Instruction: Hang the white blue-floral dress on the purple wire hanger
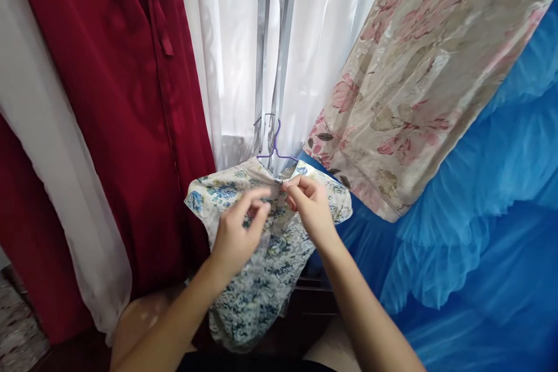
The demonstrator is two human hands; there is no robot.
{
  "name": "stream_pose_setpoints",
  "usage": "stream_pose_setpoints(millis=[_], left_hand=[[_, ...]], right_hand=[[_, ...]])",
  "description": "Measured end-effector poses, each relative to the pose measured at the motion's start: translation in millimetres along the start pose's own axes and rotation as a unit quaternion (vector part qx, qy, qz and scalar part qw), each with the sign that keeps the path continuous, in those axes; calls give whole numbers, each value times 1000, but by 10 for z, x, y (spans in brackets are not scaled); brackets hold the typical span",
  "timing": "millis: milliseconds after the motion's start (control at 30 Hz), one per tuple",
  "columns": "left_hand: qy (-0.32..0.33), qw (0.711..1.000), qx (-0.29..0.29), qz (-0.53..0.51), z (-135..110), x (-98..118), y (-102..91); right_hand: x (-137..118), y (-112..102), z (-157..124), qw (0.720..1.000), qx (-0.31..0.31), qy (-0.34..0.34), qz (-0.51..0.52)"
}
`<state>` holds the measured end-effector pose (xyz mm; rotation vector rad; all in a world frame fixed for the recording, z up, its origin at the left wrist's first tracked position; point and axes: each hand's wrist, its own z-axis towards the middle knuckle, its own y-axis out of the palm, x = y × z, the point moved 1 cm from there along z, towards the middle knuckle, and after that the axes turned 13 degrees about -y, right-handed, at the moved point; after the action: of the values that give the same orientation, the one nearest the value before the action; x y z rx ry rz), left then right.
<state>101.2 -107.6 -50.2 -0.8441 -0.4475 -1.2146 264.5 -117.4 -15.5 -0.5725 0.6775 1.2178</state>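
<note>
A cream blouse with a blue floral print hangs before me on a purple hanger. My right hand pinches the blouse at the front of its neckline, thumb and fingers together on the fabric edge. Just left of it, my left hand is in front of the blouse's chest, slightly smeared by motion. Its thumb and index finger are apart, with a gap between them and nothing visible in it. The hanger's hook meets grey hanging strips above.
Red fabric and a white sheer curtain hang at the left and behind. On the right hang a beige garment with pink flowers and a ruffled blue tulle garment. My knees show at the bottom.
</note>
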Motion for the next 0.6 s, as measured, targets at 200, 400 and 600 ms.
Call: stream_pose_setpoints(millis=[200,400,600], left_hand=[[109,992,-19,62,558,325,75],[-2,981,190,-40,806,-135,-332],[-341,739,272,-513,484,-1326,-474]], right_hand=[[348,130,-143,991,95,7,90],[812,173,-574,989,112,76,59],[856,288,-1028,975,143,118,124]])
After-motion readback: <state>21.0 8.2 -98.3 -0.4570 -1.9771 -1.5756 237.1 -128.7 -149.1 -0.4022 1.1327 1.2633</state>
